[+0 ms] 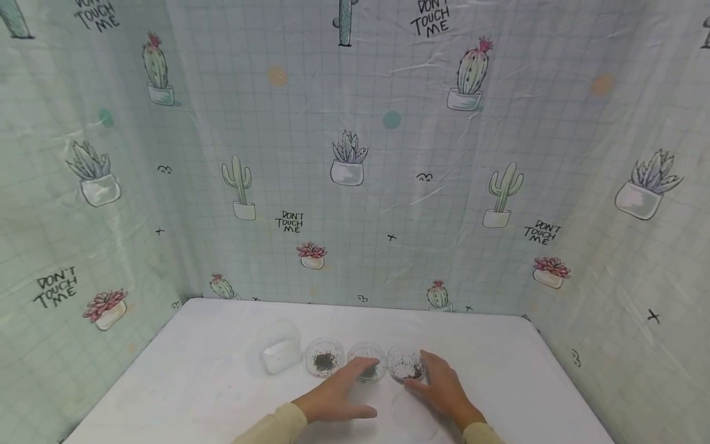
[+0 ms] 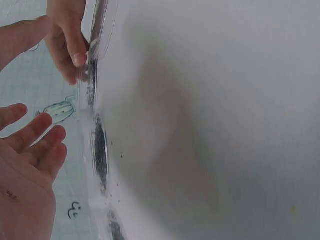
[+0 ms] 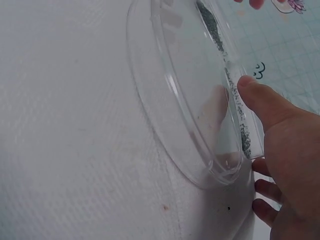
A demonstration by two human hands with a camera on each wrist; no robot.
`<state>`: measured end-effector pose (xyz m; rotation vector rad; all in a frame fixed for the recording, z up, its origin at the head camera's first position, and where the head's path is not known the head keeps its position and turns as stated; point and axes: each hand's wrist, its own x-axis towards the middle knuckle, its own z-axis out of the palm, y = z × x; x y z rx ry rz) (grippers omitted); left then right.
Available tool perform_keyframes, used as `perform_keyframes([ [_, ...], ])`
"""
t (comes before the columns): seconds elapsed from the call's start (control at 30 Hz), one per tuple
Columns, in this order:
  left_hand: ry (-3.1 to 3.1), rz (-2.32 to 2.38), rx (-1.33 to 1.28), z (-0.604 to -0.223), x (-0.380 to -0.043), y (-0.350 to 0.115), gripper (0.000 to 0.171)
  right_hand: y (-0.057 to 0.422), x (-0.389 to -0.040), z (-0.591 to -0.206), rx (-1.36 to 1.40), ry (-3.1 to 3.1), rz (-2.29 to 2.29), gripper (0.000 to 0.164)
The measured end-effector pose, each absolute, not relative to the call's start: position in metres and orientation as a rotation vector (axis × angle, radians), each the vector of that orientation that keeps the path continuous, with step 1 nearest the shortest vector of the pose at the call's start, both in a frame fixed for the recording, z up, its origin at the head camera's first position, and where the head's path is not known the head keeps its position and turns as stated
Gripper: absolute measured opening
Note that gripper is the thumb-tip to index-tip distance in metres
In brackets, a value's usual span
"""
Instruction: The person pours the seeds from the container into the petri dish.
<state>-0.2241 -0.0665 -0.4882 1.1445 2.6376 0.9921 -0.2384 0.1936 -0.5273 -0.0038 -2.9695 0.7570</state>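
Three clear petri dishes with dark bits in them stand side by side on the table. My right hand (image 1: 444, 390) grips the rightmost petri dish (image 1: 403, 362) by its rim; in the right wrist view the thumb (image 3: 260, 97) lies on one side and the other fingers on the opposite side. My left hand (image 1: 338, 393) is over the near side of the middle petri dish (image 1: 367, 349), fingers extended and apart, holding nothing; it partly covers that dish in the head view. The left petri dish (image 1: 325, 345) holds a dark heap. A clear round lid (image 3: 172, 90) lies just in front of the gripped dish.
A clear plastic tub (image 1: 280, 354) sits left of the dishes. Several dark specks are scattered on the white table (image 1: 194, 382). Behind and at both sides hangs a cactus-print curtain (image 1: 388, 246).
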Motion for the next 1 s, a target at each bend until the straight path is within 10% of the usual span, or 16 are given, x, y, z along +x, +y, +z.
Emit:
perform_keyframes([
  [1.0, 2.63, 0.653, 1.541, -0.504, -0.219, -0.019, 0.06, 0.199, -0.233, -0.527, 0.077, -2.939, 0.742, 0.086],
])
